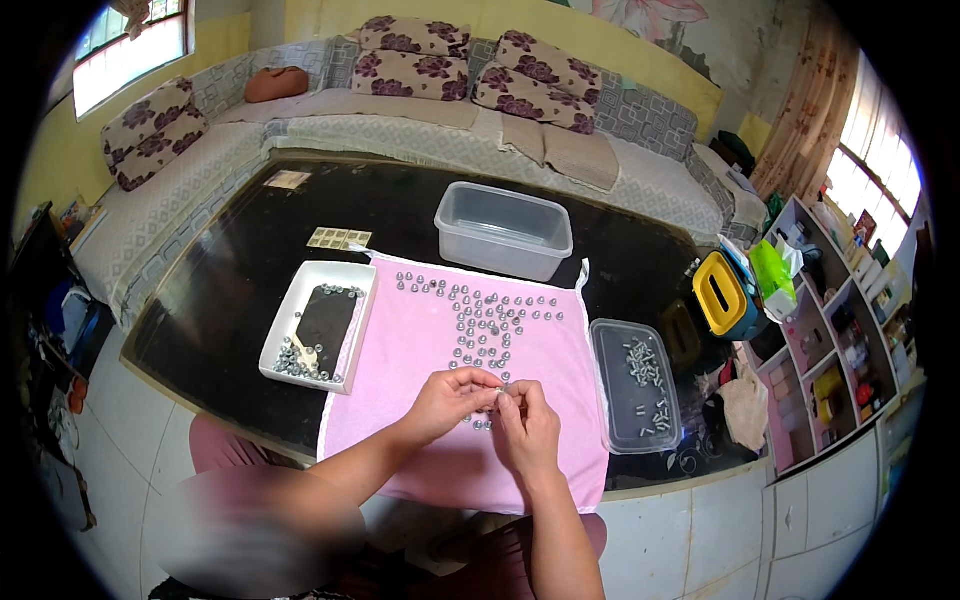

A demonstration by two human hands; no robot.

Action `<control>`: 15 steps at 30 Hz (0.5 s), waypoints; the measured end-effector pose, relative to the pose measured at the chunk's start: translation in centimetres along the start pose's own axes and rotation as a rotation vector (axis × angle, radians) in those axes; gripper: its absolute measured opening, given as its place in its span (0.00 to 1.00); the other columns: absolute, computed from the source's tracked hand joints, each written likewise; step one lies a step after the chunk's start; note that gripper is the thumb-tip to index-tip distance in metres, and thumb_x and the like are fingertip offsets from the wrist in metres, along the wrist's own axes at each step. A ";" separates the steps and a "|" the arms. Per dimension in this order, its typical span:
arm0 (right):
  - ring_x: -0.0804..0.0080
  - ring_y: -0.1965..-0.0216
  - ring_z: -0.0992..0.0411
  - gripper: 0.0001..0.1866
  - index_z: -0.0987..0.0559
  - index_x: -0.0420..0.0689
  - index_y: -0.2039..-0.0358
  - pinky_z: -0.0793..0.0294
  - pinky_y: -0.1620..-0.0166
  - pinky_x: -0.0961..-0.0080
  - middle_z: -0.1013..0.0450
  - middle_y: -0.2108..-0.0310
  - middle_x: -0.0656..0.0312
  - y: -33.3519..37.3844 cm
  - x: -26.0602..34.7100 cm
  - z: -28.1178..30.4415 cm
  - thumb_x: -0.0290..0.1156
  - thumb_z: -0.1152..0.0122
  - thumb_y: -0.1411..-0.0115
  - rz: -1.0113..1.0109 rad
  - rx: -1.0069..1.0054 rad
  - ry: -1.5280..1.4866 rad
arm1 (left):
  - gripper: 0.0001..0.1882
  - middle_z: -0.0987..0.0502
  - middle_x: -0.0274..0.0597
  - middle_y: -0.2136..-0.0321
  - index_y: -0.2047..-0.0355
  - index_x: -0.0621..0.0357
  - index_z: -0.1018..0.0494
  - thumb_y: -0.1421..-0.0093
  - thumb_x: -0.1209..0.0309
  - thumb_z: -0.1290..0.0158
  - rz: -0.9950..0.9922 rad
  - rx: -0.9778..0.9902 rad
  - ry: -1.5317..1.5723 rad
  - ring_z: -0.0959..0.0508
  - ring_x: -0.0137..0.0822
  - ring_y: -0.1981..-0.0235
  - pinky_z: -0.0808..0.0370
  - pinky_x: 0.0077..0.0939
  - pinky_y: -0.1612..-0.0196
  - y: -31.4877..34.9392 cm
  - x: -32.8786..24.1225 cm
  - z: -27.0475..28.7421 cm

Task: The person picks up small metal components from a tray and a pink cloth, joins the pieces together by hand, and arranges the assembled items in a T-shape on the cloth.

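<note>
My left hand and my right hand meet over a pink cloth, fingertips pinched together. Between them is a tiny pale piece, too small to name. Under and beyond the hands, several small silvery metal parts stand on the cloth, in a wide band at the far side and a narrower column running toward me. To the left, a white tray holds loose metal nuts along its near end and a few at its far end. On the right, short metal screws lie in a shallow transparent lid.
A transparent plastic tub stands beyond the cloth on the black table. A patterned card lies near the tray. At the right are a yellow-topped tissue box and a compartment shelf. A long sofa runs behind.
</note>
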State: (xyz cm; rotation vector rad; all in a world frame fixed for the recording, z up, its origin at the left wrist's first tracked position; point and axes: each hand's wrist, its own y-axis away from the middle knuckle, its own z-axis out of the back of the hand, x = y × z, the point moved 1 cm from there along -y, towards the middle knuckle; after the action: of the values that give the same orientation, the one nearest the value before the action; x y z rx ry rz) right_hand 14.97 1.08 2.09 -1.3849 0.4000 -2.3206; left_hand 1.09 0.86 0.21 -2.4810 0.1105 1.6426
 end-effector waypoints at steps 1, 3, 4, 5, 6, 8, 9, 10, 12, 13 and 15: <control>0.60 0.83 0.32 0.12 0.32 0.41 0.77 0.35 0.78 0.68 0.34 0.86 0.56 -0.1 0.2 0.0 0.34 0.53 0.41 0.043 -0.024 0.021 | 0.08 0.27 0.35 0.72 0.64 0.64 0.30 0.45 0.77 0.50 0.005 0.003 0.008 0.28 0.23 0.72 0.29 0.15 0.66 0.0 0.0 0.0; 0.60 0.83 0.32 0.12 0.33 0.41 0.78 0.35 0.79 0.68 0.34 0.87 0.56 -0.1 0.0 -0.1 0.34 0.54 0.41 0.054 -0.017 0.048 | 0.08 0.26 0.36 0.72 0.64 0.65 0.30 0.45 0.77 0.50 0.008 0.027 0.008 0.27 0.24 0.71 0.29 0.16 0.65 0.0 0.0 0.1; 0.60 0.83 0.32 0.13 0.33 0.41 0.78 0.35 0.79 0.68 0.34 0.87 0.55 0.0 -0.4 -0.1 0.34 0.55 0.40 0.022 0.013 0.055 | 0.09 0.26 0.37 0.71 0.64 0.66 0.30 0.45 0.77 0.50 0.007 0.048 -0.001 0.26 0.25 0.69 0.28 0.17 0.64 0.0 0.1 0.2; 0.60 0.84 0.32 0.13 0.33 0.41 0.79 0.35 0.79 0.68 0.34 0.87 0.55 0.1 -0.6 -0.1 0.34 0.55 0.40 -0.010 0.044 0.061 | 0.09 0.26 0.39 0.70 0.63 0.67 0.30 0.45 0.77 0.50 0.005 0.069 -0.009 0.26 0.26 0.68 0.28 0.18 0.64 0.0 0.1 0.2; 0.60 0.83 0.32 0.13 0.34 0.41 0.79 0.35 0.79 0.68 0.33 0.87 0.55 0.1 -0.6 -0.2 0.34 0.55 0.40 -0.029 0.052 0.062 | 0.09 0.26 0.38 0.70 0.63 0.67 0.30 0.45 0.77 0.50 0.009 0.062 -0.011 0.26 0.26 0.68 0.28 0.18 0.64 0.0 0.1 0.2; 0.60 0.83 0.31 0.13 0.34 0.41 0.79 0.35 0.79 0.68 0.33 0.86 0.55 0.1 -0.5 -0.1 0.34 0.54 0.41 -0.066 0.067 0.064 | 0.09 0.26 0.38 0.71 0.63 0.67 0.30 0.45 0.77 0.49 0.017 0.048 -0.016 0.26 0.26 0.68 0.28 0.18 0.64 0.2 -0.1 0.1; 0.60 0.83 0.31 0.13 0.34 0.41 0.79 0.35 0.79 0.68 0.33 0.87 0.55 0.0 -0.4 -0.1 0.34 0.54 0.41 -0.090 0.083 0.045 | 0.09 0.26 0.38 0.71 0.64 0.66 0.30 0.46 0.78 0.49 0.017 0.053 -0.010 0.26 0.25 0.68 0.28 0.17 0.64 0.2 -0.1 0.1; 0.61 0.84 0.31 0.13 0.33 0.41 0.79 0.35 0.79 0.68 0.33 0.87 0.56 0.0 -0.4 0.0 0.34 0.54 0.41 -0.114 0.100 0.025 | 0.09 0.26 0.38 0.71 0.64 0.66 0.30 0.46 0.78 0.49 0.018 0.059 -0.003 0.26 0.25 0.68 0.28 0.17 0.64 0.2 -0.1 0.1; 0.62 0.84 0.31 0.13 0.32 0.41 0.78 0.35 0.79 0.70 0.33 0.87 0.57 0.0 -0.3 0.0 0.35 0.54 0.41 -0.108 0.062 -0.029 | 0.08 0.26 0.37 0.70 0.64 0.66 0.30 0.46 0.79 0.49 0.011 0.045 -0.025 0.26 0.24 0.68 0.28 0.17 0.64 0.2 -0.2 0.1; 0.63 0.84 0.31 0.13 0.32 0.41 0.78 0.35 0.79 0.70 0.32 0.86 0.57 0.0 -0.3 -0.1 0.35 0.54 0.41 -0.079 0.007 -0.064 | 0.08 0.26 0.37 0.70 0.64 0.66 0.30 0.46 0.79 0.49 0.003 0.025 -0.053 0.26 0.24 0.68 0.27 0.17 0.64 0.2 -0.1 0.2; 0.64 0.83 0.31 0.12 0.31 0.41 0.77 0.34 0.78 0.72 0.31 0.86 0.58 0.0 -0.3 -0.1 0.35 0.53 0.41 -0.057 -0.012 -0.090 | 0.08 0.26 0.37 0.70 0.64 0.66 0.30 0.46 0.79 0.49 -0.009 0.018 -0.079 0.26 0.24 0.68 0.27 0.17 0.63 0.1 0.2 0.4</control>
State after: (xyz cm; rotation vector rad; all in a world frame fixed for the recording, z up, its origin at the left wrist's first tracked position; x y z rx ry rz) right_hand 15.05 1.20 1.84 -1.5190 0.3525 -2.2938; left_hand 0.84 0.88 -0.16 -2.3962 0.1027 1.7260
